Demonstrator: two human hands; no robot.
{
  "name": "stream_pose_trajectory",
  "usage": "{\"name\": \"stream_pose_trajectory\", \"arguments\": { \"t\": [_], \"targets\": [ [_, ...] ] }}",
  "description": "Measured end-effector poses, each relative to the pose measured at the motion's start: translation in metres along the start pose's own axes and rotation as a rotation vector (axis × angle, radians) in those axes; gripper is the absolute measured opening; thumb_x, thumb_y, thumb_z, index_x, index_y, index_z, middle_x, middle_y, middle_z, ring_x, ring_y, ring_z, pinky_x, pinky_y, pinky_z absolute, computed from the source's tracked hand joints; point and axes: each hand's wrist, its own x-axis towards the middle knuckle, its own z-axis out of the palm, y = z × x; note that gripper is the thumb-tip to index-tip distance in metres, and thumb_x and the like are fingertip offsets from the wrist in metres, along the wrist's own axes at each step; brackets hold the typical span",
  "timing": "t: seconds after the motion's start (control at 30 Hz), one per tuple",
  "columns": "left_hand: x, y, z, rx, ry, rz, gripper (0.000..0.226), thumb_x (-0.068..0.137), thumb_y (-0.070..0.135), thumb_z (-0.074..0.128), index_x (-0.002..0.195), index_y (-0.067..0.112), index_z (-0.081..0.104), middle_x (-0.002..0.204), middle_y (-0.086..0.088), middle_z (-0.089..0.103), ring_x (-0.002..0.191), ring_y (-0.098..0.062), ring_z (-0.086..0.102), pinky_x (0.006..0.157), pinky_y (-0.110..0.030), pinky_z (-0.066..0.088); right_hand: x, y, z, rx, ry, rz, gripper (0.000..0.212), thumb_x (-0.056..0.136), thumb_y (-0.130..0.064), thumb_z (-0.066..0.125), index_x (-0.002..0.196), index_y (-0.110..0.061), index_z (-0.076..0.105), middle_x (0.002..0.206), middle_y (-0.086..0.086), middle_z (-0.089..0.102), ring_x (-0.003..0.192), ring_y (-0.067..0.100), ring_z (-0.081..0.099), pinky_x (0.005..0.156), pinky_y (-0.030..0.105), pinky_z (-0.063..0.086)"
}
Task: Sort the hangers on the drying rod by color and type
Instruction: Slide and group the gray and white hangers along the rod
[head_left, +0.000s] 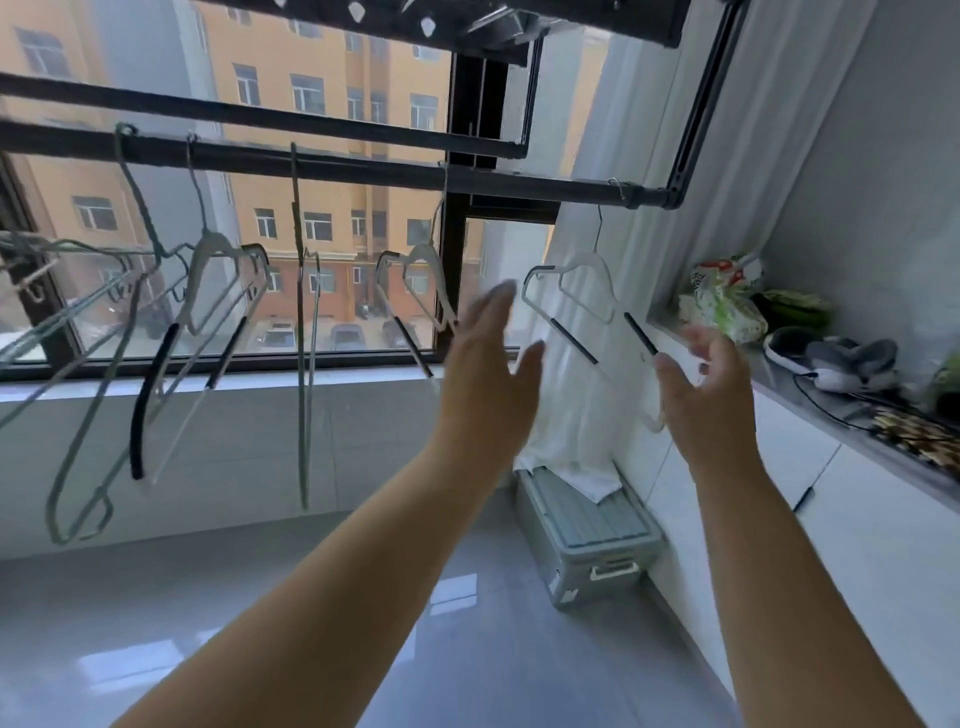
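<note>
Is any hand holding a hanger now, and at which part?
Nothing is held. The left hand and right hand are open, either side of the white hanger on the drying rod.

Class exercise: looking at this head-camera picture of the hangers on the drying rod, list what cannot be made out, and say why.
- Leftmost hangers: cut off by the left edge, overlapping; count unclear.
- White hanger at the far right: its lower end is hidden behind the right hand.
- Bag on the counter: contents blurred.
</note>
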Motion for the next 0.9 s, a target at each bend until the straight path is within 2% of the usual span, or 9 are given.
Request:
{"name": "stream_pose_trajectory", "arguments": {
  "t": [0.07, 0.17, 0.27, 0.4, 0.57, 0.63, 0.73, 0.83, 0.9],
  "targets": [
    [0.001, 0.008, 0.021, -0.124, -0.139, -0.001, 0.051, 0.089, 0.014, 0.056, 0.138, 0.016, 0.038, 0.139, -0.001, 0.046, 0.124, -0.011, 0.046, 0.108, -0.027, 0.037, 0.003, 0.007, -0.001, 0.055, -0.109, 0.066, 0.035, 0.091, -0.023, 0.048, 0.125, -0.014, 0.049, 0.116, 0.004, 0.054, 0.108, 0.02, 0.049, 0.087, 0.028, 0.038],
    [0.005, 0.01, 0.053, -0.286, -0.267, -0.189, 0.048, 0.089, 0.018, 0.056, 0.135, 0.016, 0.041, 0.134, 0.001, 0.051, 0.117, -0.009, 0.05, 0.097, -0.022, 0.039, 0.003, 0.011, 0.0, 0.105, -0.188, 0.055, 0.03, 0.093, -0.02, 0.044, 0.12, -0.012, 0.055, 0.097, -0.004, 0.056, 0.092, 0.013, 0.05, 0.067, 0.018, 0.037],
    [0.004, 0.006, 0.078, -0.36, -0.297, -0.338, 0.049, 0.09, 0.023, 0.056, 0.136, 0.017, 0.04, 0.135, 0.002, 0.05, 0.122, -0.013, 0.05, 0.092, -0.023, 0.04, 0.006, 0.016, 0.0, 0.093, -0.251, 0.069, 0.036, 0.093, -0.021, 0.047, 0.128, -0.012, 0.049, 0.105, -0.003, 0.055, 0.097, 0.01, 0.05, 0.08, 0.021, 0.037],
    [0.002, 0.004, 0.101, -0.357, -0.321, -0.352, 0.049, 0.092, 0.026, 0.051, 0.138, 0.02, 0.036, 0.141, 0.002, 0.045, 0.126, -0.014, 0.046, 0.094, -0.021, 0.034, 0.01, 0.015, 0.003, 0.077, -0.344, 0.1, 0.042, 0.092, -0.023, 0.046, 0.132, -0.01, 0.044, 0.115, 0.004, 0.059, 0.094, 0.011, 0.049, 0.08, 0.022, 0.035],
    [0.013, -0.003, 0.117, -0.432, -0.271, -0.426, 0.043, 0.093, 0.026, 0.05, 0.135, 0.019, 0.043, 0.139, 0.0, 0.047, 0.128, -0.017, 0.044, 0.109, -0.032, 0.033, 0.01, 0.018, 0.009, 0.157, -0.384, 0.078, 0.017, 0.094, -0.018, 0.04, 0.091, -0.018, 0.057, 0.067, -0.011, 0.052, 0.059, 0.005, 0.049, 0.047, 0.006, 0.035],
    [0.019, -0.009, 0.122, -0.516, -0.24, -0.46, 0.04, 0.091, 0.023, 0.052, 0.13, 0.016, 0.049, 0.127, -0.007, 0.057, 0.113, -0.021, 0.057, 0.102, -0.039, 0.044, 0.007, 0.019, 0.011, 0.244, -0.403, 0.066, 0.02, 0.094, -0.013, 0.042, 0.103, -0.015, 0.06, 0.07, -0.011, 0.058, 0.059, -0.002, 0.055, 0.052, 0.005, 0.038],
    [0.026, -0.017, 0.128, -0.608, -0.224, -0.418, 0.029, 0.092, 0.016, 0.049, 0.12, 0.014, 0.057, 0.095, -0.009, 0.065, 0.076, -0.017, 0.063, 0.075, -0.031, 0.053, 0.005, 0.018, 0.017, 0.373, -0.347, 0.049, 0.024, 0.094, -0.012, 0.044, 0.111, -0.014, 0.061, 0.084, -0.002, 0.069, 0.071, -0.001, 0.063, 0.061, 0.009, 0.045],
    [0.034, -0.025, 0.133, -0.674, -0.222, -0.351, 0.025, 0.094, 0.013, 0.045, 0.105, 0.028, 0.062, 0.092, -0.005, 0.067, 0.078, -0.014, 0.064, 0.071, -0.02, 0.053, 0.009, 0.016, 0.029, 0.455, -0.245, 0.059, 0.024, 0.095, -0.012, 0.044, 0.11, -0.015, 0.063, 0.093, 0.003, 0.07, 0.078, 0.0, 0.065, 0.066, 0.01, 0.048],
    [0.043, -0.027, 0.134, -0.714, -0.235, -0.322, 0.027, 0.095, 0.015, 0.043, 0.11, 0.03, 0.059, 0.099, -0.003, 0.068, 0.09, -0.012, 0.064, 0.079, -0.015, 0.051, 0.019, 0.012, 0.036, 0.456, -0.198, 0.057, 0.025, 0.095, -0.013, 0.045, 0.112, -0.016, 0.063, 0.094, 0.0, 0.071, 0.083, 0.001, 0.066, 0.073, 0.013, 0.052]
  ]
}}
